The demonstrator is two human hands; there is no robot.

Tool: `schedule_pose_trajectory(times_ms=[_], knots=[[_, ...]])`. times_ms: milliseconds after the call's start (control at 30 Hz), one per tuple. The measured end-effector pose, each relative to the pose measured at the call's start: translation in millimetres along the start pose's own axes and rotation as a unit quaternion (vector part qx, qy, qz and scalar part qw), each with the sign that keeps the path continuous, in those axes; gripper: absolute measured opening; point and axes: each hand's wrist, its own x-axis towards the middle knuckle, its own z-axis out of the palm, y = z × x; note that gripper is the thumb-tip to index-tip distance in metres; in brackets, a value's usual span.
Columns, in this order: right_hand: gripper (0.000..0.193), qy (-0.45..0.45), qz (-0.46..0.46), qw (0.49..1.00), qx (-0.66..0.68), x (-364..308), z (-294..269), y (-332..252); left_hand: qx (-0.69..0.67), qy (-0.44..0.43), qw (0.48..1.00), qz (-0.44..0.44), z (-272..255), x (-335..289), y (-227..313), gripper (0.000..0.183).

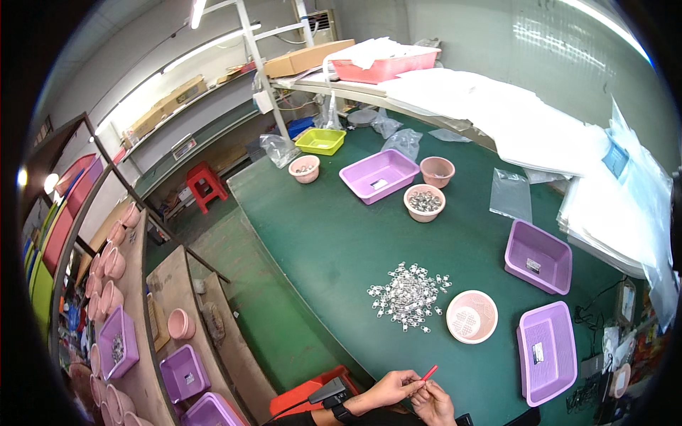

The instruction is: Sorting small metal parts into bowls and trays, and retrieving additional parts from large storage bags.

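Evidently the work is close in: both hands meet at the table's near edge, the left hand [398, 388] palm inward and the right hand [435, 405] just beside it. Between their fingertips, a slim red stick [430, 372] points up and away from the person, over the green table [320, 266]. Its free end juts clear, probably so that the tip stays in sight. The left thumb and forefinger are pinched together with no visible gap at the stick's lower end. The right fingers are curled inward, their tips almost touching the left ones; whether they grip the stick too, or something smaller, cannot be told.

A loose heap of small silver metal clasps [407, 295] lies beyond the hands, between the table's left edge and a pink perforated basket [474, 319], seemingly spread there for easy reach. Toward the right edge sit two purple trays, the nearer tray [554, 355] and the farther tray [538, 257]. Near the far edge, a pink bowl of metal pieces [425, 215] stands beside another purple tray [355, 175], apparently set back to leave working room.
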Motion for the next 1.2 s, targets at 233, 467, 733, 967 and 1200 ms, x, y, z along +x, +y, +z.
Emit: schedule_pose_trajectory(times_ms=[233, 467, 733, 967, 1200], knots=[[0.014, 0.088, 0.128, 0.982, -0.106, 12, 10, 11, 0.006, 0.143, 0.989, 0.041, -5, -32, -11, 0.021], [0.015, -0.098, 0.122, 0.886, -0.436, 7, 23, 3, -0.007, 0.260, 0.966, 0.015, 4, -70, -11, 0.024], [0.011, -0.097, 0.013, 0.845, -0.526, 22, 13, 16, -0.002, 0.270, 0.959, 0.083, 6, -66, -29, 0.020], [0.008, -0.046, 0.000, 0.854, -0.518, 34, 33, -5, 0.129, 0.168, 0.977, 0.037, -22, -37, -18, 0.023], [0.008, 0.027, -0.120, 0.933, -0.339, 86, 32, -5, 0.271, -0.013, 0.962, 0.019, -123, 4, -3, 0.031]])
